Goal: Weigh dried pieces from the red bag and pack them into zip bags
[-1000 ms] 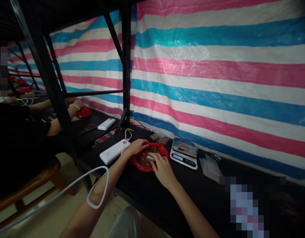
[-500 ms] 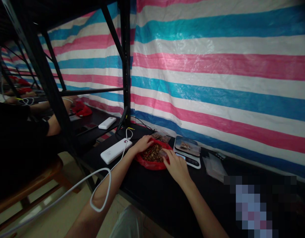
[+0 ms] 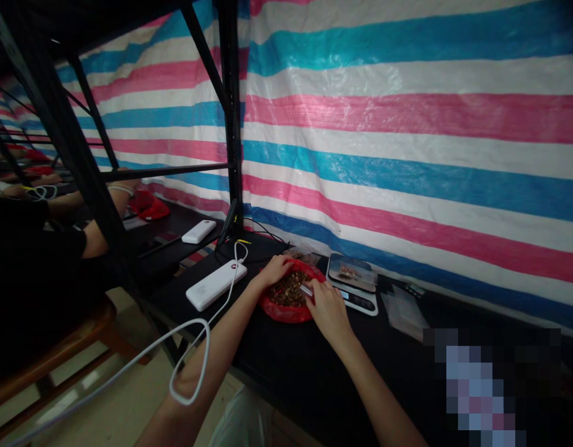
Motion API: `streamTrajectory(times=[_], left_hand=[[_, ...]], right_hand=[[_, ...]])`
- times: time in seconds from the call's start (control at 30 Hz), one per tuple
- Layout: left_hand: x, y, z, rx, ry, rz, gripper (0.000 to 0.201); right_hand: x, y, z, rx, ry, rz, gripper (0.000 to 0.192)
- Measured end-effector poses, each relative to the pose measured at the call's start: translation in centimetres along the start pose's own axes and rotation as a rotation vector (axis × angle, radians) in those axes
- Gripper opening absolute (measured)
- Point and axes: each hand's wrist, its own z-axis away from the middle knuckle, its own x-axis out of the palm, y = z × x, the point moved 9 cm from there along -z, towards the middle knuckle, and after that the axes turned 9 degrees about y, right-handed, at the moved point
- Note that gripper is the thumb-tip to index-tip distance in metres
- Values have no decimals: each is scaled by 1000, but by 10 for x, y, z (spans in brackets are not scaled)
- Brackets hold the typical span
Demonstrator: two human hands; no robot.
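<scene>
A red plastic bag [image 3: 286, 314] stands open on the black table, holding many small golden-brown pieces [image 3: 286, 292]. At its left rim, my left hand [image 3: 275, 270] is closed on the red plastic. My right hand [image 3: 327, 305] is over the bag's right side, its fingers pinched on a small shiny piece [image 3: 306, 290] whose kind I cannot make out. Just right of that hand sits a white and black kitchen scale [image 3: 363, 304] with a lit display. A clear bag with some brown contents [image 3: 350, 273] lies on the scale's platform.
Flat clear bags [image 3: 402, 310] lie right of the scale. Behind the red bag is another filled clear bag [image 3: 305, 255]. A white power bank [image 3: 216, 285] with a white cable [image 3: 207, 347] sits left, near a black rack post [image 3: 230, 124]. Another person's arm [image 3: 102, 223] is further left.
My right hand has shifted slightly left and down at the bag, and the shiny piece in its fingers shows more plainly. My left hand stays on the rim. The view has shifted slightly.
</scene>
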Motion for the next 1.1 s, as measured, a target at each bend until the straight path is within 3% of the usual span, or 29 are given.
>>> streamTrajectory(times=[0.27, 0.47, 0.67, 0.87, 1.1], left_hand=[[-2, 5, -2, -13, 70, 43, 33], [4, -1, 2, -109, -6, 31, 36], [-16, -1, 5, -190, 224, 19, 39], [-17, -2, 6, -208, 276, 35, 35], [-28, 12, 11, -116, 422, -84, 34]], right_hand=[[22, 7, -3, 27, -4, -283, 28], [31, 10, -4, 45, -11, -360, 29], [38, 10, -3, 42, -18, -447, 31], [37, 14, -4, 74, 7, -523, 31], [48, 22, -3, 144, -22, -678, 34]])
